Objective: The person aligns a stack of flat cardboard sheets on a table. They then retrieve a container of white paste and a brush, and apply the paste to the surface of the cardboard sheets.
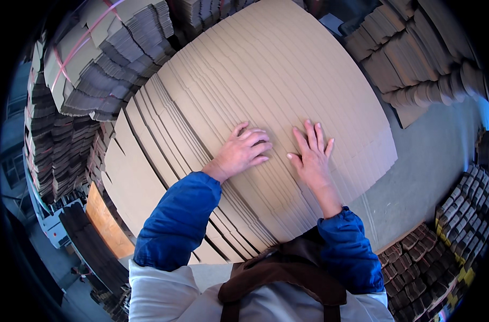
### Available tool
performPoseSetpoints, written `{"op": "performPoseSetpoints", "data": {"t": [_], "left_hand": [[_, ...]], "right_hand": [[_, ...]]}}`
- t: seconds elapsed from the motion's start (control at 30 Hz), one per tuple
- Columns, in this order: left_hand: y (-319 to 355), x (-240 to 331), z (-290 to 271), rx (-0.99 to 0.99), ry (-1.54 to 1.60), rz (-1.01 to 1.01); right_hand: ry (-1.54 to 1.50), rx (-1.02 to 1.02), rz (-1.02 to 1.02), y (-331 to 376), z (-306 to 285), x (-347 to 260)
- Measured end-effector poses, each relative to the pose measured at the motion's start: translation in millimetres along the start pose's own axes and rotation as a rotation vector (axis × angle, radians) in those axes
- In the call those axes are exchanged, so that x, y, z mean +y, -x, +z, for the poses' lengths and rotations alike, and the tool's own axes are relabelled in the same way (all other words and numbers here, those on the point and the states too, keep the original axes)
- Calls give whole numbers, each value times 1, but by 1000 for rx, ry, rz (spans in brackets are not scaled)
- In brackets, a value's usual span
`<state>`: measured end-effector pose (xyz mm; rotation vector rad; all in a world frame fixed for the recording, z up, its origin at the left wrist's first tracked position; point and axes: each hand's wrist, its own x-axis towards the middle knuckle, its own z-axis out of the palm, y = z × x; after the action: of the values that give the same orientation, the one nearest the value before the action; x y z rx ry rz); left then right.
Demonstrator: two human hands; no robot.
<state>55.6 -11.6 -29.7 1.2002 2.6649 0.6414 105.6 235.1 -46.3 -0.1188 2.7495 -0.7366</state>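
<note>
Fanned cardboard sheets (271,64) filled the frame's middle. The right hand (313,158) lay splayed on them, gripping nothing; the left hand (240,153) curled loosely — whether it pinched an edge was unclear. The step looked like evening the fan, calling for light pressure. Bundled stacks (113,67) crowded the upper left.

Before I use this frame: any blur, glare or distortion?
Head view: fisheye bows the cardboard edges, and the corners go black. Head view: left hand and right hand look fairly sharp, while the upper-right stacks look softer and dim. Head view: bluish glare at the right rim; pale cardboard is evenly lit, with dark gaps toward its left.
</note>
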Motion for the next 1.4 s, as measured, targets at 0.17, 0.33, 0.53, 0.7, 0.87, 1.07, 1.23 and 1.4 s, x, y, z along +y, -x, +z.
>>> {"op": "performPoseSetpoints", "data": {"t": [0.17,0.33,0.53,0.7,0.87,1.07,1.23,1.4], "left_hand": [[-1,-1,7,-16,-19,5],[-5,1,4,-3,-14,17],[-3,-3,3,47,-79,32],[15,4,46,387,-248,-4],[33,114,47,317,-211,-355],[161,281,87,551,-52,-804],[276,422,150,426,-21,-1245],[329,502,314,117,476,-1860]], "right_hand": [[-60,56,-47,0,2,10],[-147,129,-32,19,-11,28],[96,38,-49,49,-11,5],[36,169,-273,56,19,27],[189,19,-33,51,23,28],[250,-46,-51,42,7,12],[254,-44,-107,37,-3,27],[266,-1,-106,33,-2,33]]}}
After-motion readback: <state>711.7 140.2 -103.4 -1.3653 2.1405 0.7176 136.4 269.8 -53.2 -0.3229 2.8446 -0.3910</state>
